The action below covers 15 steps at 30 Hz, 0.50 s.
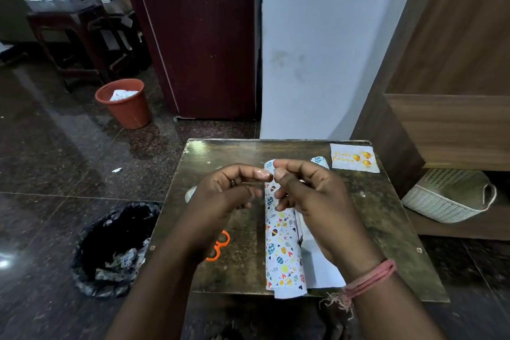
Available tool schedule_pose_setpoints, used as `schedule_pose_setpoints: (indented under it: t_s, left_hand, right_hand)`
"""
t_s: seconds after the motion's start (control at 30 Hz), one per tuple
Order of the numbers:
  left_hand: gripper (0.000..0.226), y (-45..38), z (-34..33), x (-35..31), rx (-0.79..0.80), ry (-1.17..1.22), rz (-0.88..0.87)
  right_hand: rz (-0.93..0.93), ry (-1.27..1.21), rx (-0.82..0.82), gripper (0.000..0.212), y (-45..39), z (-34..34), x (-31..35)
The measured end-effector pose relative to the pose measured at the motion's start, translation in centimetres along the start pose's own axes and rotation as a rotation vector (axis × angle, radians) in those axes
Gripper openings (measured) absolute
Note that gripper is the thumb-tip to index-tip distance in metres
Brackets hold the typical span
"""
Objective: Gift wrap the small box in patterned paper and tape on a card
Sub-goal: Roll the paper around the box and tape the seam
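Head view: left hand (229, 188) and right hand (306, 190) fingers pinch a clear tape strip (263, 173) above the patterned paper (281, 246), probably ready to seal its seam.

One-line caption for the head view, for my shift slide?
Both hands pinch clear tape above patterned paper; birthday card waits at table's far corner.

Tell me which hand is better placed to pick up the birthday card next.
Probably the right hand. The card lies at the table's far right corner, on that hand's side; the left hand would have to cross over the patterned paper.
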State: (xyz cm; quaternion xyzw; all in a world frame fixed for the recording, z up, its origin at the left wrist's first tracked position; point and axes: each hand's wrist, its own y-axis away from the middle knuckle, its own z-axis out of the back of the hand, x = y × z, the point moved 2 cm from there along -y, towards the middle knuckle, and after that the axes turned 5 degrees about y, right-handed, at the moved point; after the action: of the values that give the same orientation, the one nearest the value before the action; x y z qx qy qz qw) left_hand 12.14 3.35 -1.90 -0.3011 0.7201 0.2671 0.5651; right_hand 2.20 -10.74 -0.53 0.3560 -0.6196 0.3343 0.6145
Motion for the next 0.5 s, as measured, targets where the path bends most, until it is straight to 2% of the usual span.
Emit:
schedule_pose_setpoints:
  t_s: [0.13, 0.33, 0.5]
  left_hand:
    - [0.028, -0.4, -1.0, 0.6, 0.011, -0.037, 0.017]
    - [0.028, -0.6, -2.6, 0.8, 0.004, -0.144, 0.028]
    - [0.042, -1.0, -3.6, 1.0, -0.14, -0.272, -0.063]
  right_hand:
    - [-0.026, -0.073, 0.002, 0.01, -0.1, 0.8, -0.3]
    - [-0.054, -0.047, -0.021, 0.005, -0.2, 3.2, -0.6]
    - [-0.138, -0.193, -0.267, 0.015, -0.9, 6.9, -1.2]
